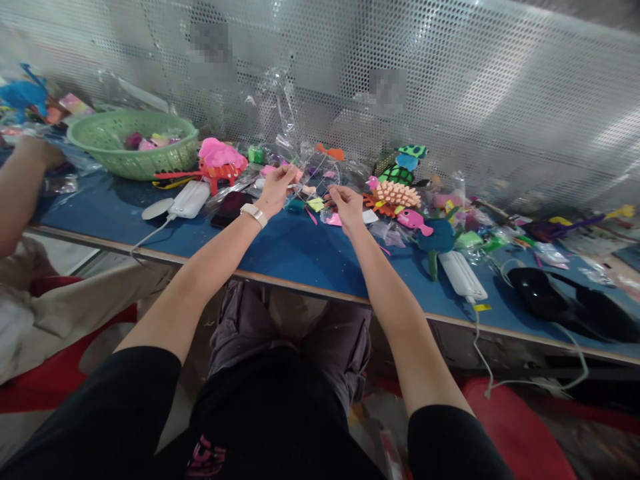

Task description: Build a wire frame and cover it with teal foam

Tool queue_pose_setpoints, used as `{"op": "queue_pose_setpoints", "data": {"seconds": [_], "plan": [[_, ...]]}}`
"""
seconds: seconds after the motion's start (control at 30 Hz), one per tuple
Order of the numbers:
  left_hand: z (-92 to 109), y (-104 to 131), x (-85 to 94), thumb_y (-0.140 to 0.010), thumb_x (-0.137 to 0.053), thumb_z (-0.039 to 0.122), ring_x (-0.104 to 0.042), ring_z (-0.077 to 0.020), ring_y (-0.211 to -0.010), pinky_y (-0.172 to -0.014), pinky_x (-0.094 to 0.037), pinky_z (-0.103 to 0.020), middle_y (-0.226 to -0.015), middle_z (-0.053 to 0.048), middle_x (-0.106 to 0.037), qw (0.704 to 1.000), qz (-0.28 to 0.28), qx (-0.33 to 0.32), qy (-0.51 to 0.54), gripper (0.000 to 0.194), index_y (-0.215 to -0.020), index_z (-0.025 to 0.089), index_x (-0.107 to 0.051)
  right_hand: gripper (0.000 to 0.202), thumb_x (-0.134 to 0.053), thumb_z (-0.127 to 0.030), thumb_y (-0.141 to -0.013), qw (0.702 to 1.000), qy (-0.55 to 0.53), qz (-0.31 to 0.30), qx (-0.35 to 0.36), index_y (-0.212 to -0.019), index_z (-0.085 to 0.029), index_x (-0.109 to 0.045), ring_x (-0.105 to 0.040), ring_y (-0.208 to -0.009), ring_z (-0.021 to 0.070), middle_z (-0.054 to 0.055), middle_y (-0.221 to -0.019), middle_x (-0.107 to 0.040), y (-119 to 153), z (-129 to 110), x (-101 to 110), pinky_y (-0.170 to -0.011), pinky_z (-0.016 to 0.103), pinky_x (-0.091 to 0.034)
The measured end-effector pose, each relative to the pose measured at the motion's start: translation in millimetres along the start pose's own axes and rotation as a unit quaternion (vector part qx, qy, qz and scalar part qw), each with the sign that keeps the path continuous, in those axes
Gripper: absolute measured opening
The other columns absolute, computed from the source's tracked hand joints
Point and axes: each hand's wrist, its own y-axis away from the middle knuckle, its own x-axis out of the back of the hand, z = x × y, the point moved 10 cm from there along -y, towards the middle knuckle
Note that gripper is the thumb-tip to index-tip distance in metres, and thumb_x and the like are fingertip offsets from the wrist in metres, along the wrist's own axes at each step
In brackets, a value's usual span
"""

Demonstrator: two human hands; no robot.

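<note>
My left hand point(277, 189), with a pale watch band point(255, 214) at the wrist, is raised over the blue table with thumb and fingertips pinched together. A small pinkish-orange bit shows at its fingertips, too small to name. To its right, my right hand point(346, 205) is also closed in a pinch, and what it grips is hidden. Thin pale strands point(323, 160) loop between the two hands, against clear plastic wrapping. Beneath the hands lie a yellow-green piece point(316, 204) and a pink piece point(333, 219). An orange piece point(330, 152) lies just behind.
A green basket point(150, 162) and a pink-and-red clay figure point(223, 163) stand left, near a white power bank point(190, 199). Right are a spiky peach figure point(397, 194), a pink fish point(415, 221), another power bank point(463, 275) and a black object point(537, 293). A co-worker's arm point(23, 180) rests far left.
</note>
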Motion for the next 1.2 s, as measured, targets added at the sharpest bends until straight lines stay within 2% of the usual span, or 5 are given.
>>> {"op": "queue_pose_setpoints", "data": {"seconds": [0.2, 0.47, 0.87, 1.03, 1.2], "plan": [[-4.8, -1.5, -0.6, -0.097, -0.101, 0.05, -0.067, -0.0146, -0.083, -0.082, -0.055, -0.031, -0.083, 0.001, -0.065, 1.0, -0.01, 0.017, 0.008, 0.048, -0.084, 0.022, -0.064, 0.079, -0.094, -0.096, -0.069, 1.0, -0.018, 0.003, 0.019, -0.105, -0.026, -0.083, -0.077, -0.071, 0.0191, 0.005, -0.09, -0.085, -2.8, 0.1, 1.5, -0.058, 0.032, -0.056], [-6.2, -0.1, -4.5, -0.092, -0.101, 0.031, -0.071, -0.0162, -0.083, -0.083, -0.055, -0.033, -0.084, 0.0, -0.07, 0.999, -0.032, 0.043, 0.003, 0.032, -0.087, 0.022, -0.071, 0.067, -0.095, -0.089, -0.079, 0.999, -0.013, 0.032, 0.008, -0.102, -0.027, -0.084, -0.077, -0.071, 0.0174, 0.003, -0.088, -0.084, -4.9, 3.6, 8.8, -0.059, 0.03, -0.055], [-5.1, -0.3, -0.5, -0.097, -0.099, 0.031, -0.073, -0.0152, -0.094, -0.085, -0.056, -0.029, -0.097, -0.003, -0.075, 0.999, 0.007, 0.031, 0.039, 0.029, -0.091, 0.021, -0.073, 0.062, -0.101, -0.082, -0.078, 0.999, -0.041, 0.019, -0.006, -0.1, -0.026, -0.084, -0.075, -0.064, 0.0147, 0.001, -0.083, -0.083, -3.3, 5.4, 3.6, -0.058, 0.029, -0.059], [-6.5, 0.7, -4.3, -0.098, -0.099, 0.031, -0.073, -0.0147, -0.089, -0.084, -0.059, -0.031, -0.096, -0.002, -0.074, 0.998, -0.002, 0.036, 0.056, 0.032, -0.091, 0.022, -0.069, 0.062, -0.1, -0.082, -0.079, 0.999, -0.041, 0.02, -0.006, -0.102, -0.027, -0.083, -0.077, -0.069, 0.0167, 0.001, -0.085, -0.083, -4.3, 5.2, 4.7, -0.061, 0.031, -0.062], [-6.9, 0.8, 3.0, -0.099, -0.098, 0.028, -0.072, -0.0149, -0.081, -0.079, -0.062, -0.032, -0.089, -0.002, -0.072, 1.0, 0.022, 0.017, 0.001, 0.029, -0.092, 0.022, -0.071, 0.068, -0.099, -0.086, -0.075, 0.999, -0.034, 0.033, -0.005, -0.102, -0.026, -0.083, -0.078, -0.073, 0.018, 0.002, -0.085, -0.082, -7.0, 6.7, 10.8, -0.063, 0.031, -0.062]]}}
